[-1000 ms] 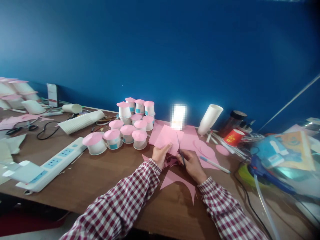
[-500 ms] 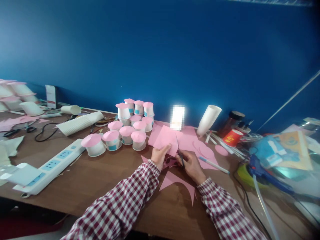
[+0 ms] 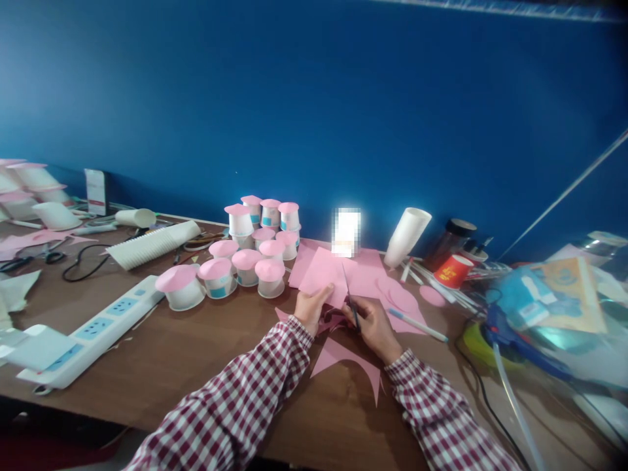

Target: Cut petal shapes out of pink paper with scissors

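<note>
My left hand [image 3: 310, 307] pinches the near edge of a pink paper sheet [image 3: 324, 275] and holds it up off the brown table [image 3: 196, 353]. My right hand [image 3: 373, 324] is closed round a pair of dark scissors [image 3: 351, 297], whose blades point up into the sheet's right side. Pink paper offcuts [image 3: 350, 363] lie on the table just below both hands. More pink sheets [image 3: 367, 271] and cut pink shapes [image 3: 405, 297] lie behind them.
Upturned white paper cups with pink tops [image 3: 245, 252] cluster left of the hands. A white power strip [image 3: 93, 327], a lying stack of cups [image 3: 152, 242], a pen [image 3: 417, 325], a red cup [image 3: 454, 269] and a blue glue gun [image 3: 520, 337] surround the work spot.
Both hands stay at the pink sheet with the scissors in it. The view has drifted slightly, shifting everything a little left and up.
</note>
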A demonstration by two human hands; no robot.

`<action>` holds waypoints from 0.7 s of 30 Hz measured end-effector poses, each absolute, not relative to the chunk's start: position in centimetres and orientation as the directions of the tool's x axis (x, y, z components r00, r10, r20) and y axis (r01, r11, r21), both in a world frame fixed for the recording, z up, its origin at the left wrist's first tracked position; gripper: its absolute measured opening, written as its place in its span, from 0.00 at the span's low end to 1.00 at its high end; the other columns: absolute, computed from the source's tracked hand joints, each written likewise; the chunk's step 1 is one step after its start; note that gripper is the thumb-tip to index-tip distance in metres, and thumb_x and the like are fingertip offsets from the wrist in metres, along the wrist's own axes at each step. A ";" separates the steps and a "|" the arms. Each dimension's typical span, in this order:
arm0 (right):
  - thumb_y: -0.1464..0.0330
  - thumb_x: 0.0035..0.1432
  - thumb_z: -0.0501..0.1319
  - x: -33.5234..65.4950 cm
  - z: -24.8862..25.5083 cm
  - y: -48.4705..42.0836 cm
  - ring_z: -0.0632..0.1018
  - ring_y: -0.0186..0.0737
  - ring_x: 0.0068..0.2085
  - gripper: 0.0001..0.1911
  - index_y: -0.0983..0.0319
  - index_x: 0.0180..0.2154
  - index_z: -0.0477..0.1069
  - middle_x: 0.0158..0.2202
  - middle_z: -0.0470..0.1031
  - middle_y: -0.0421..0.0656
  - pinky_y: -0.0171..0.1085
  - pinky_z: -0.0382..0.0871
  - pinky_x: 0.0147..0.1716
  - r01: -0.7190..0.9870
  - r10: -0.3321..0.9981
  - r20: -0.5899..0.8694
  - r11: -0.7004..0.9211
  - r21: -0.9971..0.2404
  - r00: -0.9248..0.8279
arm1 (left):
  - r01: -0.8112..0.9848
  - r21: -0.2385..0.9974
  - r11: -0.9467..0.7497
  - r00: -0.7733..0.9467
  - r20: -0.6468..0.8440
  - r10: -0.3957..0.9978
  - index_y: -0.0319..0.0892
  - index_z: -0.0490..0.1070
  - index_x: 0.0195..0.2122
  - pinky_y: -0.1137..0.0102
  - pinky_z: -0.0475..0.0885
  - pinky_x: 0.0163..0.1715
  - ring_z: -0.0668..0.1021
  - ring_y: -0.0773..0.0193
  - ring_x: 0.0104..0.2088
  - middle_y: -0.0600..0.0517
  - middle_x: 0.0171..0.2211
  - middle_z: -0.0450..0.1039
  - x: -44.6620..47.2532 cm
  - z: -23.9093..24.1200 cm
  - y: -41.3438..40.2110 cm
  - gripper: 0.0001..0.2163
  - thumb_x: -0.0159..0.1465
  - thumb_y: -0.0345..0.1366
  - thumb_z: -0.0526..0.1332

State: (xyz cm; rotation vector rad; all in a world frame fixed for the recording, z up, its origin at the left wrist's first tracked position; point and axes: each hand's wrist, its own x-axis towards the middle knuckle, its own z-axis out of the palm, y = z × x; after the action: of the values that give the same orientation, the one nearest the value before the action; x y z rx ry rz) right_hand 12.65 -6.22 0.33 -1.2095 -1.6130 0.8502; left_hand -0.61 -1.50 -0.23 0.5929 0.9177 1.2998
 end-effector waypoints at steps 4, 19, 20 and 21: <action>0.58 0.57 0.57 12.8 0.2 -6.2 0.66 0.34 0.24 0.15 0.64 0.32 0.72 0.23 0.68 0.40 0.31 0.61 0.23 0.354 0.964 0.249 0.265 -0.897 -0.090 | -0.546 0.814 0.197 0.006 -0.232 0.973 0.30 0.74 0.34 0.71 0.71 0.17 0.76 0.62 0.20 0.46 0.22 0.74 -0.6 -0.3 -1.5 0.20 0.42 0.38 0.72; 0.58 0.57 0.58 12.8 0.2 -6.1 0.66 0.33 0.24 0.15 0.64 0.30 0.72 0.24 0.69 0.40 0.31 0.62 0.24 0.325 0.955 0.279 0.296 -0.898 -0.098 | -0.532 0.840 0.110 -0.015 -0.139 0.990 0.32 0.74 0.35 0.69 0.74 0.24 0.77 0.61 0.26 0.45 0.27 0.76 -0.6 0.1 -1.7 0.19 0.43 0.36 0.72; 0.58 0.57 0.58 12.8 0.2 -6.1 0.66 0.33 0.24 0.15 0.64 0.30 0.71 0.24 0.69 0.40 0.31 0.61 0.24 0.328 0.955 0.279 0.295 -0.897 -0.096 | -0.532 0.840 0.108 -0.020 -0.140 0.990 0.32 0.74 0.35 0.69 0.74 0.24 0.78 0.61 0.26 0.45 0.27 0.76 -0.6 0.1 -1.8 0.19 0.43 0.36 0.72; 0.58 0.57 0.58 12.8 0.1 -6.0 0.66 0.34 0.24 0.15 0.64 0.30 0.71 0.24 0.69 0.40 0.31 0.61 0.24 0.332 0.956 0.279 0.293 -0.896 -0.092 | -0.532 0.839 0.111 -0.023 -0.145 0.989 0.32 0.74 0.35 0.69 0.74 0.24 0.78 0.61 0.26 0.45 0.26 0.76 -0.6 0.2 -1.8 0.19 0.43 0.36 0.72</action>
State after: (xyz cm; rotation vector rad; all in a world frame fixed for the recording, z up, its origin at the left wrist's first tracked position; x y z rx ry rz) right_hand 12.84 -6.05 0.14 -1.2039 -1.6166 0.8284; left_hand -0.56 -1.82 0.18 0.6686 0.8930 1.3698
